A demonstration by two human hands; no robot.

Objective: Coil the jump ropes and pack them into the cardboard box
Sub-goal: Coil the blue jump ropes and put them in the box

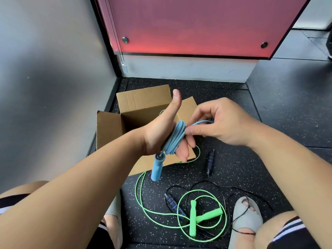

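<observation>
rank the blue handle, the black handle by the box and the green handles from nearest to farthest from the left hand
From the left hand, head view:
1. blue handle, hanging just below it off the blue rope
2. black handle, on the floor right of the box
3. green handles, on the floor lower in the picture, crossed

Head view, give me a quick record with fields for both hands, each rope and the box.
left hand: fingers straight, thumb up, blue rope wound round it
right hand: pinches blue rope's free stretch
blue handle: hangs below left hand
green rope: loose on floor
black rope: loose, overlapping green rope
cardboard box: open, on floor
</observation>
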